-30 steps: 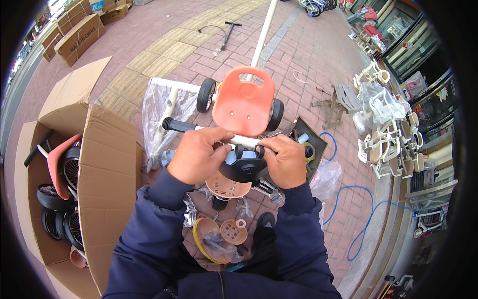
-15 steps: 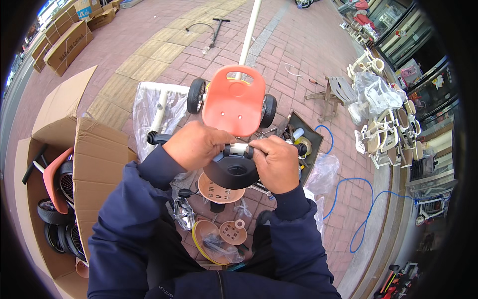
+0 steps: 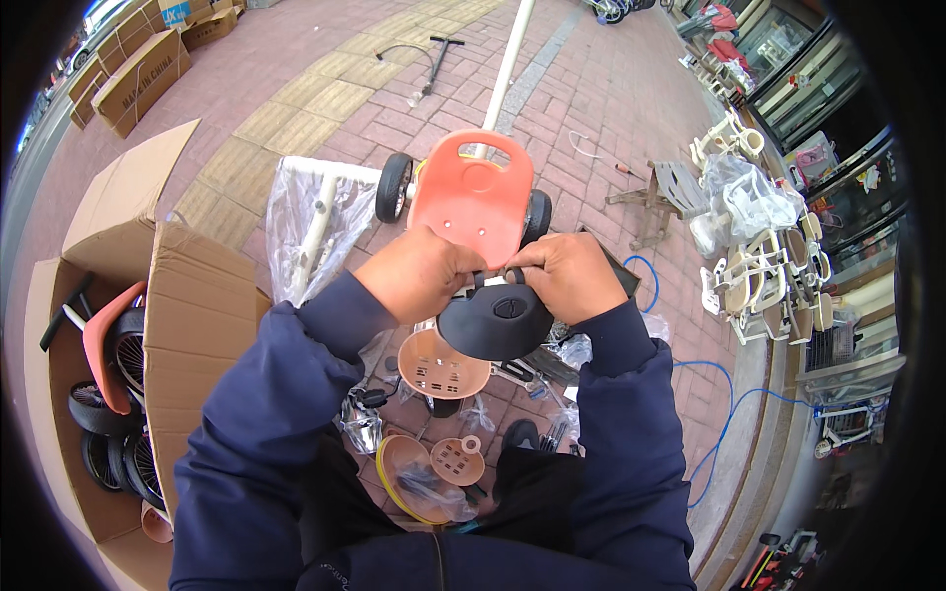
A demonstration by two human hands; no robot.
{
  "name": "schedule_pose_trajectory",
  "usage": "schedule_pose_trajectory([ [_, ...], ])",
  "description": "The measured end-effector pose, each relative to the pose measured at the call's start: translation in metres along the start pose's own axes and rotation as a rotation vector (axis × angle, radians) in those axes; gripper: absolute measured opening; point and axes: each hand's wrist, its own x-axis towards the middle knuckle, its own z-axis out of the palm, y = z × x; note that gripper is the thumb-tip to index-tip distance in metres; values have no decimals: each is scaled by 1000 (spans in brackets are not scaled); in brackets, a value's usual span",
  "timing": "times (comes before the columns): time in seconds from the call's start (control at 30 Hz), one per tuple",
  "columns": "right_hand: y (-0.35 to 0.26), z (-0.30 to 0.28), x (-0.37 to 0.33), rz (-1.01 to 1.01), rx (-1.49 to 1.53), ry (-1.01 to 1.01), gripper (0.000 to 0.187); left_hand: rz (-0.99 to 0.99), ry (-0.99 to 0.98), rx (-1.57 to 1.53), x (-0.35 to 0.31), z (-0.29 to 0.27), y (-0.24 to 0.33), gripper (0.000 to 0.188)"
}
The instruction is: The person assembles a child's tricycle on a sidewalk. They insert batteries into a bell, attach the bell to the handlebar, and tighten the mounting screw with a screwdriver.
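A child's tricycle stands between my legs, with an orange seat (image 3: 473,202) at its far side and a dark wheel on either side of it. A rounded black plastic cover (image 3: 498,333) hangs at the white handlebar by two short black straps. My left hand (image 3: 414,274) is closed, thumb and fingers pinching at the left strap. At the right strap (image 3: 516,276), my right hand (image 3: 576,276) pinches with thumb and forefinger. The handlebar ends are hidden behind my hands. Below the cover sits an orange slotted basket (image 3: 443,364).
An open cardboard box (image 3: 202,325) with wheels and an orange part stands at the left. Plastic-wrapped white tubing (image 3: 320,212) lies beyond it. A floor pump (image 3: 434,67) is farther off. White frames (image 3: 769,266) are piled at the right, near a blue hose (image 3: 734,399).
Both hands have moved slightly right and up in view. The right fingers have come in from beside the bar to the strap, and the black cover now shows more of its front.
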Motion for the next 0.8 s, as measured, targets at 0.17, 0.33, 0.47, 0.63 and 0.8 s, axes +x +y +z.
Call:
schedule_pose_trajectory([
  [0.17, 7, -15, 24, 201, -7, -307, 23, -97, -7, -12, 1, 2, 1, 19],
  [0.33, -2, -29, 49, 245, -124, -521, 22, -143, -36, -23, 2, -1, 1, 14],
  [0.47, -9, -37, 57, 445, -13, -563, 22, -128, -45, 15, 2, 1, -2, 13],
  [0.63, -20, -35, 23, 162, -100, -169, 21, -121, -51, -9, 3, 8, -9, 12],
  [0.8, -57, -37, -35, 33, -213, 76, 50, -101, -70, 40, 4, 10, -12, 13],
])
